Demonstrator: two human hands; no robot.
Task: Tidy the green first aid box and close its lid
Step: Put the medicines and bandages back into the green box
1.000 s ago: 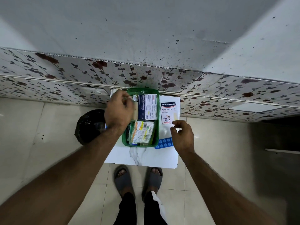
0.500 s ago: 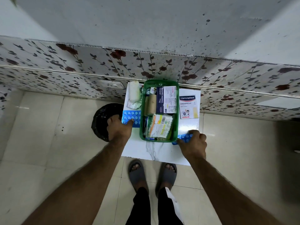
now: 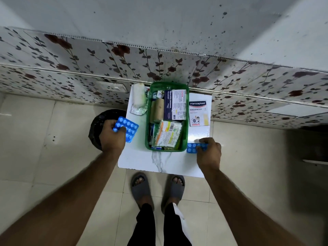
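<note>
Head view: the open green plastic first aid box (image 3: 148, 121) sits mid-way on the small white marble-look table (image 3: 138, 160), partly packed with cartons and a tan bandage roll. Left hand (image 3: 112, 137) pinches one blue tablet blister strip (image 3: 128, 127) off the table's left edge; right hand (image 3: 209, 151) pinches another blue strip (image 3: 192, 147) beside the box. Judging by this, both strips, the white gauze roll (image 3: 138, 96) and the Hansaplast plaster pack (image 3: 199, 112) remain outside, and no lid is visible.

Dim, even indoor light; glare on white tabletop (image 3: 198, 137); wide-angle edge bending; forearms blurred.
</note>
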